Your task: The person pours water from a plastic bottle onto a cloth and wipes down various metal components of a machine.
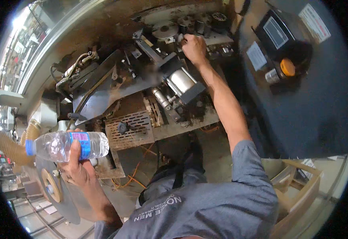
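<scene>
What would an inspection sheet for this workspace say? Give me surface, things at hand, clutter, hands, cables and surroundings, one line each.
Surface: slotted metal plate, stained brown, with a dark knob on it.
Things at hand: clear plastic bottle, capped in blue, held sideways; round metal disc beside the right hand.
Clutter: wooden crate at lower right, contents unclear.
Hands: left hand grips the bottle; right hand's exact contact is unclear.
Cables: orange cables below the plate in the picture.
Surroundings: ribbed hose at left; dark panel and black box at right.
</scene>
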Demonstrator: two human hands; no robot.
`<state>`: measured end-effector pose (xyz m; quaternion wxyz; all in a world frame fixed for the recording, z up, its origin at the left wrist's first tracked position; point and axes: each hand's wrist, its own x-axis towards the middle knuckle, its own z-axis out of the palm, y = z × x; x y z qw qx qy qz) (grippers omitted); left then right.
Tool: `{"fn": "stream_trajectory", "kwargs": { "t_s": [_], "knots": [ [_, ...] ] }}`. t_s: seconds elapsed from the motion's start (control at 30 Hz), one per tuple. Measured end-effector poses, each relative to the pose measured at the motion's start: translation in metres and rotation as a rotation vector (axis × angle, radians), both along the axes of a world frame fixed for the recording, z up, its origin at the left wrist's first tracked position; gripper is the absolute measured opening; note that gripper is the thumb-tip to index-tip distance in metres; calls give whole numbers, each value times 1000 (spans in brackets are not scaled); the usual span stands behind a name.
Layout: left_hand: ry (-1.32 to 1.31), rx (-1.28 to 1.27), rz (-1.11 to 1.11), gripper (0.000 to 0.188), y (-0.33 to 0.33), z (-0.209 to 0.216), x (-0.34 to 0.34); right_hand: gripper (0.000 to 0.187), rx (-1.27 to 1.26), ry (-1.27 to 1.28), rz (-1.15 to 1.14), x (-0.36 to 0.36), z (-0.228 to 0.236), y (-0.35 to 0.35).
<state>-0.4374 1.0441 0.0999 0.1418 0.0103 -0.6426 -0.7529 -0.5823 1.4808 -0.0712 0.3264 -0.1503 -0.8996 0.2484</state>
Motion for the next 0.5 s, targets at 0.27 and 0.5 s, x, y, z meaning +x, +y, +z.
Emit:
{"fn": "stream_trajectory", "kwargs": {
  "t_s": [0.27,0.5],
  "knots": [
    [32,31,-101,50,9,-2,-7,14,113,0,177,4,3,4],
    [1,103,-86,52,5,1,-22,12,26,119,-11,-11,-6,3]
  ]
}}
